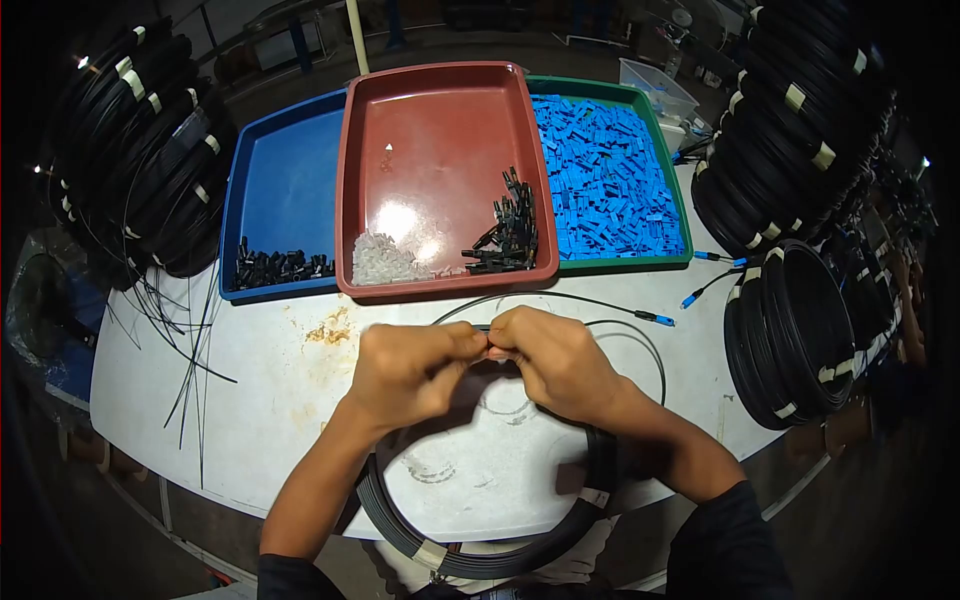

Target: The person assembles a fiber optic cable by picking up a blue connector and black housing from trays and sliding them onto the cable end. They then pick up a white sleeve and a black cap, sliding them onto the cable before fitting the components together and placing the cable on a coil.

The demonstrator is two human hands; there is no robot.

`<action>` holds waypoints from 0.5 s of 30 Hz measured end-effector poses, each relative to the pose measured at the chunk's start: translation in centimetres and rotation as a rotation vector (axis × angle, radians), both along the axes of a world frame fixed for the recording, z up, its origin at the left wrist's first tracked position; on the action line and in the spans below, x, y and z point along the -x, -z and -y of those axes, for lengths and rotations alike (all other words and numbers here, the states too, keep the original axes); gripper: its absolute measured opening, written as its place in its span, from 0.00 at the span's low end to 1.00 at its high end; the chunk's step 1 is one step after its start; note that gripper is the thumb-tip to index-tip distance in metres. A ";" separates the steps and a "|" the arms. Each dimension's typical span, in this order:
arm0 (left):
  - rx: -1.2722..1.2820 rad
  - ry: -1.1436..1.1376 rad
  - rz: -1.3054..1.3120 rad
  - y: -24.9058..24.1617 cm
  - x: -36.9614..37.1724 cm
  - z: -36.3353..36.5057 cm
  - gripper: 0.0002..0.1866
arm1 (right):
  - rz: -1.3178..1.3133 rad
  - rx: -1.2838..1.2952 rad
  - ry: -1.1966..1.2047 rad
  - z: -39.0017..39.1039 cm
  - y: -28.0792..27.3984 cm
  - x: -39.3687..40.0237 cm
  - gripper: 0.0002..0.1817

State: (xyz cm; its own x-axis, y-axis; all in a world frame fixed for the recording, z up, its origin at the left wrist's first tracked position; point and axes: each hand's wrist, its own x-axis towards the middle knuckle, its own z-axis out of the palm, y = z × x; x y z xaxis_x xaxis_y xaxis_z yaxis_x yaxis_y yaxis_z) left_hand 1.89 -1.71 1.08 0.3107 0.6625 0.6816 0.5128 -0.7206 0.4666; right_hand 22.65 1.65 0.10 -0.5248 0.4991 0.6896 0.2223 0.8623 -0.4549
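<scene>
My left hand (pixel 415 370) and my right hand (pixel 550 358) meet fingertip to fingertip above the white table, both closed in a pinch. Between them a small dark piece shows only in part, so I cannot make out what it is. Below and around my hands lies a coil of black cable (pixel 400 522) with pale tape, at the table's front edge. A black cable end with a blue connector (pixel 655 318) rests on the table to the right, beyond my right hand.
Behind my hands stand a blue tray (pixel 285 150) with black parts, a red tray (pixel 440 130) with clear and black pieces, and a green tray (pixel 625 265) of blue connectors. Black coils stand at left (pixel 150 150) and right (pixel 790 335). Loose cable ends (pixel 203 400) cross the table's left side.
</scene>
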 end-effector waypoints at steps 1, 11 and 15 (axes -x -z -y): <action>-0.001 0.001 0.001 0.3 -0.1 0.0 0.09 | 0.001 -0.001 0.001 0.0 -0.2 -0.1 0.07; -0.582 0.072 -0.394 0.3 0.0 -0.3 0.05 | -0.065 0.519 -0.090 0.1 -0.7 -0.4 0.07; 0.006 -0.049 0.010 0.1 -0.4 0.3 0.08 | -0.007 0.073 -0.040 -0.1 0.0 -0.2 0.08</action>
